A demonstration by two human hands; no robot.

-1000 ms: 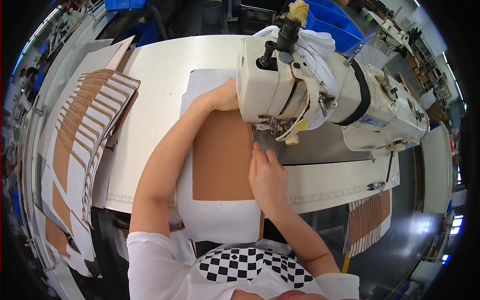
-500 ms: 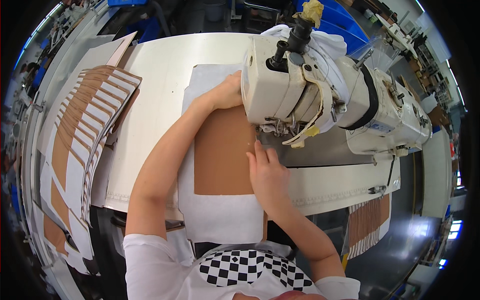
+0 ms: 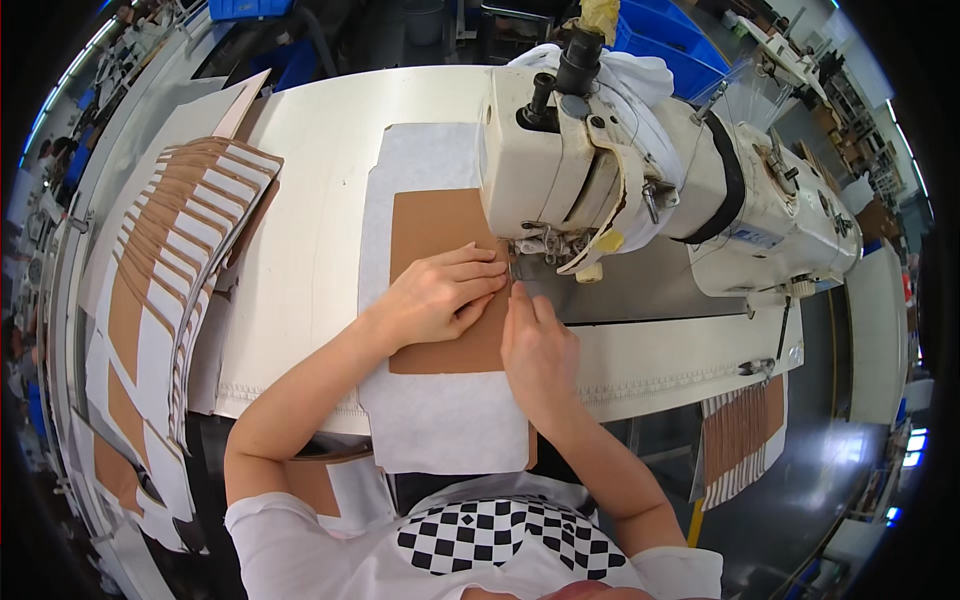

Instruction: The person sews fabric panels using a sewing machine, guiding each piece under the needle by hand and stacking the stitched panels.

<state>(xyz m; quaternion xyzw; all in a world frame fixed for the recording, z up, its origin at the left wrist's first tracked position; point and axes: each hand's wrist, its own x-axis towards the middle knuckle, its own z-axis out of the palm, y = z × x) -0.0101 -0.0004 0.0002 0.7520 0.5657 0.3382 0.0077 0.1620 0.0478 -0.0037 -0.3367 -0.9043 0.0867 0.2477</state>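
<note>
Toward the far edge of the desk, the sewing machine hides corners of the white sheet and brown panel.

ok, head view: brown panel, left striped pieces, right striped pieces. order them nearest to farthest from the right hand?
From the right hand:
1. Brown panel: by the fingertips, on the hand's left.
2. Right striped pieces: off to the right, lower in the picture.
3. Left striped pieces: well off to the left, beyond the panel.

A head-worn fisheye camera is looking down closely on a white table, wearer's shirt showing at six o'clock.
</note>
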